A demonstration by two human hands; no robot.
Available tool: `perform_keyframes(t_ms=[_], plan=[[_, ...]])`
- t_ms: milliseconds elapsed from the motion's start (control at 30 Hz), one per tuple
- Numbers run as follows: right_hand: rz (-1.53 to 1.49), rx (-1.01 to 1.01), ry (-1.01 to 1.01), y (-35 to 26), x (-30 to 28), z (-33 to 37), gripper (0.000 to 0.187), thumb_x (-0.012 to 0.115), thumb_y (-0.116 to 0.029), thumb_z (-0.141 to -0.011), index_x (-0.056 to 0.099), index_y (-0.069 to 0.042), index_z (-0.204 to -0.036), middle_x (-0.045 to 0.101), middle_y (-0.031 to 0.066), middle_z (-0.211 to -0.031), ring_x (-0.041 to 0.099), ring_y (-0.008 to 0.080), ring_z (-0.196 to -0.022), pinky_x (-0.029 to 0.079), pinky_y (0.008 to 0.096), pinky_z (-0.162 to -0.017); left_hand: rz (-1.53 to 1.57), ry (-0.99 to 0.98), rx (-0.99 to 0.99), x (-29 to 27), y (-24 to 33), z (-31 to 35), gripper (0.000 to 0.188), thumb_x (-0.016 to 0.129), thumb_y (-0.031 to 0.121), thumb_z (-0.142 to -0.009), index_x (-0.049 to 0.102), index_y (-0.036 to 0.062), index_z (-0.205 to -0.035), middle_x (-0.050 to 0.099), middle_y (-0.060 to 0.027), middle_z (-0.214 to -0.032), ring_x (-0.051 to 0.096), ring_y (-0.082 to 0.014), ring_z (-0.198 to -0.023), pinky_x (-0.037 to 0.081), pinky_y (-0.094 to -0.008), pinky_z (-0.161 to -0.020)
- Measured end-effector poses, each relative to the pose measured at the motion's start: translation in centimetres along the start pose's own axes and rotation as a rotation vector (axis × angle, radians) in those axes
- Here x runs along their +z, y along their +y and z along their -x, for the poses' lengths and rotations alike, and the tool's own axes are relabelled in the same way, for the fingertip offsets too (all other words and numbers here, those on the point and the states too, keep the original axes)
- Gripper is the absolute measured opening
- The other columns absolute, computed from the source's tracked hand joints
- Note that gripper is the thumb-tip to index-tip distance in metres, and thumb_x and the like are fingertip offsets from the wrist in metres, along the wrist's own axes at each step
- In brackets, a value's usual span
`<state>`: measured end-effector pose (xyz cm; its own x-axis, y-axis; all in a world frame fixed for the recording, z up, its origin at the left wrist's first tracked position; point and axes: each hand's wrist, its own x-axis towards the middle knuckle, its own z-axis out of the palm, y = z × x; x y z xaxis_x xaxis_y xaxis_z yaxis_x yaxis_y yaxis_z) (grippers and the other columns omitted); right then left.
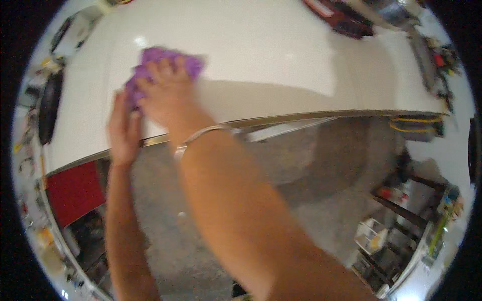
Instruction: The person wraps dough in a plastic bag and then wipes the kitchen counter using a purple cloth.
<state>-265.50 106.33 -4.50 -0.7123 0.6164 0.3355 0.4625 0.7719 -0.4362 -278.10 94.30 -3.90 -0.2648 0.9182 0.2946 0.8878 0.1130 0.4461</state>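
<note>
A crumpled purple cloth [193, 64] lies on the white tabletop [271, 55], left of the middle. My right hand [168, 93] is on top of it, pressing it down with the fingers spread and bent over its folds; a silver bracelet circles that wrist. My left hand [125, 128] rests at the front edge of the table, just left of the right hand, with its fingers stretched out and the thumb apart. Its fingertips come close to the cloth's lower left corner; whether they touch it I cannot tell.
A dark red and black tool [346, 20] stands at the far right. To the left is a long black object [50, 108]. Under the tabletop's front edge are a red panel [75, 193] at left and dark shelving [401, 210] at right, above a grey floor [201, 220].
</note>
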Motion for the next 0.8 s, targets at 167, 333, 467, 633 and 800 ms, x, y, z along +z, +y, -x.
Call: perform_keyframes(t_ms=[167, 333, 467, 633, 800], plan=[[0.254, 0.063, -0.056, 3.1, -4.3, 0.3, 0.049, 0.043, -0.044, -0.090, 0.046, -0.024, -0.135, 0.035, 0.0103, -0.147, 0.031, 0.0303, -0.135, 0.016, 0.0558, -0.108, -0.124, 0.049, 0.038, 1.8, 5.2, -2.5, 0.049, 0.054, 0.013, -0.090, 0.043, 0.0027, -0.136, 0.043, -0.0206, -0.140, 0.037, -0.0325, -0.132, 0.027, -0.0396, -0.110], [-0.012, 0.102, 0.194, -1.4, 1.2, -1.6, 0.046, 0.050, -0.046, -0.084, 0.060, -0.022, -0.121, 0.044, 0.0117, -0.139, 0.033, 0.0321, -0.131, 0.018, 0.0554, -0.107, 0.044, 0.006, 0.073, -0.6, -2.6, -1.1, 0.050, 0.050, 0.017, -0.092, 0.038, -0.0008, -0.138, 0.042, -0.0182, -0.140, 0.042, -0.0288, -0.129, 0.033, -0.0377, -0.107], [-0.060, 0.071, 0.054, 0.8, 0.7, -2.3, 0.059, 0.049, -0.050, -0.084, 0.049, -0.016, -0.133, 0.036, 0.0184, -0.145, 0.022, 0.0384, -0.138, 0.003, 0.0587, -0.111, 0.132, 0.042, 0.110, 1.8, -1.2, -3.4, 0.046, 0.045, 0.013, -0.095, 0.039, 0.0009, -0.139, 0.039, -0.0147, -0.144, 0.036, -0.0252, -0.133, 0.027, -0.0373, -0.110], [-0.068, 0.083, 0.138, 1.1, -0.8, -2.1, 0.058, 0.055, -0.045, -0.081, 0.053, -0.014, -0.130, 0.039, 0.0193, -0.142, 0.026, 0.0386, -0.136, 0.005, 0.0576, -0.112, 0.064, 0.014, 0.081, 0.8, -0.8, -3.3, 0.046, 0.048, 0.016, -0.094, 0.040, 0.0006, -0.138, 0.041, -0.0163, -0.142, 0.037, -0.0289, -0.132, 0.028, -0.0383, -0.110], [0.018, 0.064, 0.065, 1.0, -4.1, -0.4, 0.054, 0.059, -0.042, -0.080, 0.056, -0.013, -0.125, 0.043, 0.0182, -0.139, 0.033, 0.0363, -0.132, 0.013, 0.0573, -0.109, -0.039, 0.104, 0.222, 0.2, 2.4, -2.4, 0.045, 0.060, 0.012, -0.082, 0.053, 0.0007, -0.125, 0.055, -0.0203, -0.125, 0.050, -0.0400, -0.118, 0.037, -0.0460, -0.102]])
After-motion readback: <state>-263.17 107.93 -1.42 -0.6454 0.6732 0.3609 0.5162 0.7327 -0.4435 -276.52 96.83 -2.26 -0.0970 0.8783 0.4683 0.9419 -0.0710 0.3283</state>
